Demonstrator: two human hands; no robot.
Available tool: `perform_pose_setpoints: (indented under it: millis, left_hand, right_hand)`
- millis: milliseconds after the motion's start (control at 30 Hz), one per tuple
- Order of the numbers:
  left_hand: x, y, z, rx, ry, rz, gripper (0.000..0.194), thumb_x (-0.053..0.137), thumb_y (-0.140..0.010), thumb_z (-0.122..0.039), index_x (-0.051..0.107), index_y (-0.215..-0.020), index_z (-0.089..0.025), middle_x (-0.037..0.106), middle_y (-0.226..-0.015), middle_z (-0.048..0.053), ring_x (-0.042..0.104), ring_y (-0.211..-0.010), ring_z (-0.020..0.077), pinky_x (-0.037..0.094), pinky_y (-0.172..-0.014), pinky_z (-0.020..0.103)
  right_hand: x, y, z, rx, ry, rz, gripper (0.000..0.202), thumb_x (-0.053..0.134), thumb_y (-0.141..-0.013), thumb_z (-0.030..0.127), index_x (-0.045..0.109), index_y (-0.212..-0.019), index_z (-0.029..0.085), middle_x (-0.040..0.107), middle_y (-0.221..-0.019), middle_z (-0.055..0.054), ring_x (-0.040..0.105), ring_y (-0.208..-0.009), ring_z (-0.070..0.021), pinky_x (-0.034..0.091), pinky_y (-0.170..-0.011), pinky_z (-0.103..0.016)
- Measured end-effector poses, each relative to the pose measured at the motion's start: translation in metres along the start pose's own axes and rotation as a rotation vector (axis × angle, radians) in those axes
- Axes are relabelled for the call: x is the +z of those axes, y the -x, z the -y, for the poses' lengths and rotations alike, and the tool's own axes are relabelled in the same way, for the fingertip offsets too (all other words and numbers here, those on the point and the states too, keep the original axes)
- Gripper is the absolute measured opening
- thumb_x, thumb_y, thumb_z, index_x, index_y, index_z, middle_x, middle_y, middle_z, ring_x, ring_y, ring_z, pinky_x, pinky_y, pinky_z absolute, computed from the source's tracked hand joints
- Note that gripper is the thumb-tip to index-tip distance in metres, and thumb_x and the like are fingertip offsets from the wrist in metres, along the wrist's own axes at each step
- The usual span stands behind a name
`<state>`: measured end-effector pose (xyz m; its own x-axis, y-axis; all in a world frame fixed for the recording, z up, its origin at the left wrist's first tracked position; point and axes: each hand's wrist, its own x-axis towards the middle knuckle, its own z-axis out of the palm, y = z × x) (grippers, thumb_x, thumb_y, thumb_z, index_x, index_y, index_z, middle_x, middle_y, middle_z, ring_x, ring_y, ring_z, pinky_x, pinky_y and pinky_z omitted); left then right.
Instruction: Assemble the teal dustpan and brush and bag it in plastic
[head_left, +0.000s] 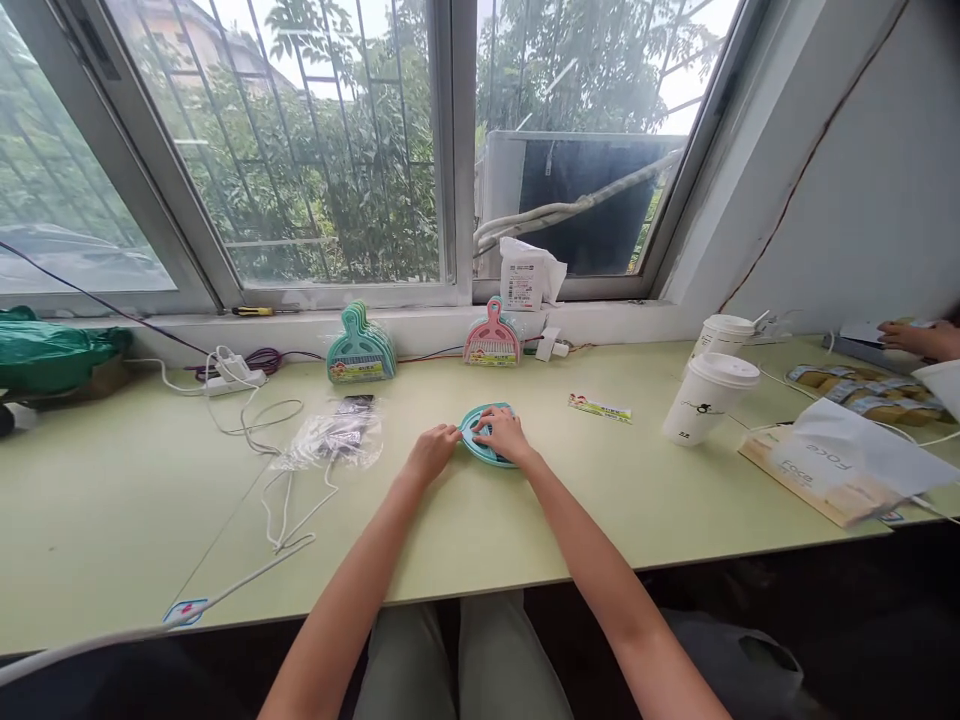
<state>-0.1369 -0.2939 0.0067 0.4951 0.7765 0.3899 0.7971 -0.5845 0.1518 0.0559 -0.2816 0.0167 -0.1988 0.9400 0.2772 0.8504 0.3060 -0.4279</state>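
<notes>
A small teal dustpan (480, 447) lies flat on the pale green table (525, 520) in front of me. My right hand (504, 434) rests on top of it, fingers spread over its middle. My left hand (433, 450) touches its left rim with curled fingers. A stack of teal dustpan sets (361, 345) stands upright at the back, and a pink dustpan set (492, 337) stands to its right below the window. A narrow printed label strip (599, 407) lies to the right of my hands.
Clear plastic bags (334, 436) and white cables (259, 420) lie at the left. Two lidded paper cups (705, 395) stand at the right beside a paper bag (847, 460). Another person's hand (911, 338) is at the far right. A power strip (232, 376) sits near the wall.
</notes>
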Motion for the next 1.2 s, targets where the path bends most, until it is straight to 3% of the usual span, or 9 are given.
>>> perform_pose_setpoints:
  millis: [100,267,433,633,733,800,1000,1100,1200]
  left_hand:
    - [-0.003,0.003,-0.002,0.042,-0.003,-0.015,0.032,0.043,-0.082,-0.001,0.066,-0.093,-0.021,0.066,-0.098,0.01,0.059,-0.098,0.022,0.048,-0.087,0.036]
    - [-0.012,0.003,-0.02,-0.267,0.441,-0.391,0.049,0.054,-0.087,-0.029,0.045,-0.135,-0.021,0.043,-0.143,0.013,0.035,-0.136,0.0277,0.031,-0.11,0.047]
    - [-0.004,-0.008,-0.035,-0.485,1.211,-0.09,0.058,0.056,-0.084,-0.041,0.041,-0.135,-0.019,0.057,-0.128,0.014,0.058,-0.114,0.0277,0.052,-0.087,0.039]
    - [0.0,-0.01,-0.005,-0.788,1.275,-0.24,0.046,0.057,-0.075,-0.02,0.049,-0.121,-0.021,0.064,-0.105,0.007,0.065,-0.084,0.0155,0.055,-0.067,0.025]
    - [-0.003,-0.008,0.009,-0.865,1.341,-0.313,0.039,0.059,-0.074,-0.018,0.054,-0.112,-0.021,0.064,-0.093,0.004,0.064,-0.072,0.012,0.053,-0.058,0.021]
    - [-0.004,-0.008,0.014,-0.911,1.417,-0.359,0.033,0.062,-0.072,-0.018,0.058,-0.105,-0.021,0.064,-0.087,0.003,0.063,-0.067,0.0114,0.052,-0.053,0.019]
    - [-0.003,-0.011,0.025,-0.973,1.59,-0.489,0.027,0.066,-0.07,-0.017,0.064,-0.097,-0.021,0.064,-0.081,0.002,0.064,-0.069,0.0127,0.056,-0.058,0.021]
    - [-0.002,-0.009,0.028,-0.973,1.636,-0.528,0.031,0.065,-0.07,-0.014,0.063,-0.099,-0.022,0.064,-0.083,0.002,0.065,-0.073,0.0131,0.057,-0.062,0.022]
    - [-0.003,-0.007,0.028,-0.982,1.664,-0.541,0.029,0.065,-0.07,-0.013,0.063,-0.098,-0.021,0.065,-0.084,0.002,0.065,-0.071,0.0123,0.056,-0.06,0.022]
  right_hand:
    - [-0.003,0.002,0.0,-0.031,0.021,-0.023,0.011,0.074,-0.074,0.033,0.074,-0.084,0.029,0.063,-0.11,-0.002,0.05,-0.107,-0.0212,0.034,-0.087,-0.035]
    - [-0.002,0.003,0.014,0.061,-0.113,-0.195,0.017,0.068,-0.077,0.038,0.07,-0.088,0.024,0.064,-0.094,-0.002,0.057,-0.093,-0.0175,0.041,-0.079,-0.028]
    - [0.004,-0.009,0.026,0.027,-0.348,-0.327,0.024,0.055,-0.085,0.038,0.066,-0.098,0.021,0.065,-0.094,-0.003,0.059,-0.083,-0.0151,0.046,-0.077,-0.025]
    - [-0.034,-0.006,-0.061,0.566,-0.016,-0.614,0.039,0.043,-0.09,0.027,0.056,-0.125,0.015,0.048,-0.136,-0.019,0.038,-0.129,-0.0297,0.034,-0.101,-0.049]
    - [-0.049,0.005,-0.105,0.747,0.084,-0.462,0.048,0.041,-0.092,0.028,0.044,-0.136,0.01,0.031,-0.148,-0.024,0.022,-0.139,-0.0353,0.018,-0.105,-0.063]
    - [-0.049,0.006,-0.113,0.688,0.05,-0.296,0.043,0.035,-0.095,0.031,0.052,-0.129,0.01,0.044,-0.141,-0.023,0.034,-0.133,-0.0337,0.015,-0.106,-0.063]
    - [-0.012,-0.007,-0.053,0.127,-0.08,0.007,0.023,0.055,-0.089,0.034,0.07,-0.102,0.023,0.067,-0.112,-0.005,0.059,-0.107,-0.0186,0.036,-0.101,-0.032]
    - [0.004,-0.008,-0.023,-0.056,-0.032,0.016,0.04,0.058,-0.087,0.036,0.058,-0.126,0.025,0.051,-0.139,-0.008,0.041,-0.132,-0.0233,0.021,-0.112,-0.044]
    - [0.009,-0.007,-0.017,0.11,-0.005,0.086,0.058,0.054,-0.088,0.048,0.044,-0.139,0.022,0.03,-0.153,-0.013,0.017,-0.144,-0.0301,0.001,-0.11,-0.062]
